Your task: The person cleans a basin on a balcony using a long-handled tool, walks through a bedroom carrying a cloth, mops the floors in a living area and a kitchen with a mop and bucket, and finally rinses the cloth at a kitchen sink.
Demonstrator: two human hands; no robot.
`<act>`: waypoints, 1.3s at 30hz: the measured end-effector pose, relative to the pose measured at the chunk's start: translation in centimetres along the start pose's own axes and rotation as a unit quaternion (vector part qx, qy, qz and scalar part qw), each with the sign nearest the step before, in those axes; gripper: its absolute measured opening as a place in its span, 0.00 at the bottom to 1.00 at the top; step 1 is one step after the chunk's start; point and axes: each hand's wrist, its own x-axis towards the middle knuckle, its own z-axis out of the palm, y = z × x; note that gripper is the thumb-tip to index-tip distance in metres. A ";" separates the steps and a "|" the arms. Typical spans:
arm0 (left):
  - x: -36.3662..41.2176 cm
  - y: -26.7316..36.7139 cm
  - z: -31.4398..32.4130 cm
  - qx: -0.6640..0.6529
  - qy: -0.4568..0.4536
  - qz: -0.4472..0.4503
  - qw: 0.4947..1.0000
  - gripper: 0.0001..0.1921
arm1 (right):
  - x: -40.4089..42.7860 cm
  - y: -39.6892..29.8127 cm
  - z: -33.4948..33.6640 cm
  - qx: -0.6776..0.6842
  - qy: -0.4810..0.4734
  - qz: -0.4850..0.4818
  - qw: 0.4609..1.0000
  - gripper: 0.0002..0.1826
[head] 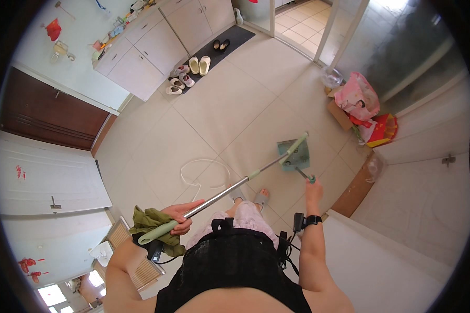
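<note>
My left hand (178, 218) grips a metal pole (219, 196) near its pale green handle end. The pole slants away to the right and carries a narrow pale green head (295, 146), perhaps a squeegee or a flat mop. That head overlaps a teal dustpan (299, 158) in the view; whether they touch I cannot tell. My right hand (314, 191) is closed around the dustpan's handle. An olive-green cloth (150, 223) drapes over my left wrist, partly behind the pole's handle.
A white cord (182, 172) loops on the tiled floor near my slippers (261, 199). Shoes (199, 65) line a dark mat (235, 38) before white cabinets (156, 51). Bags (358, 98) and cardboard (338, 115) lean by the glass partition at right. A white door (51, 176) stands left.
</note>
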 end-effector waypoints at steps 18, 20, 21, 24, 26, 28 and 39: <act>18.4 10.3 -23.0 0.051 0.323 -0.006 0.945 0.26 | -3.3 2.0 -5.4 -0.027 -0.042 -0.005 0.999 0.18; 20.1 12.2 -23.6 0.027 0.304 0.094 0.948 0.21 | -3.5 2.1 -5.7 -0.030 -0.041 0.001 0.999 0.18; 20.8 13.0 -23.5 0.016 0.284 0.111 0.952 0.19 | -3.5 2.2 -5.8 -0.031 -0.043 0.004 0.999 0.18; 23.0 15.2 -22.2 0.023 0.272 0.138 0.952 0.15 | -3.5 2.6 -5.6 -0.051 -0.079 0.037 0.995 0.18; 24.5 16.3 -21.4 -0.006 0.281 0.135 0.950 0.14 | -3.5 3.0 -5.1 -0.061 -0.081 0.033 0.994 0.18; 26.0 16.5 -21.1 0.003 0.298 0.152 0.942 0.14 | -3.6 3.6 -4.5 -0.070 -0.088 0.032 0.993 0.17; 30.7 2.9 -21.2 0.108 0.249 -0.175 0.946 0.14 | -3.7 6.5 -5.0 -0.078 -0.125 0.057 0.987 0.17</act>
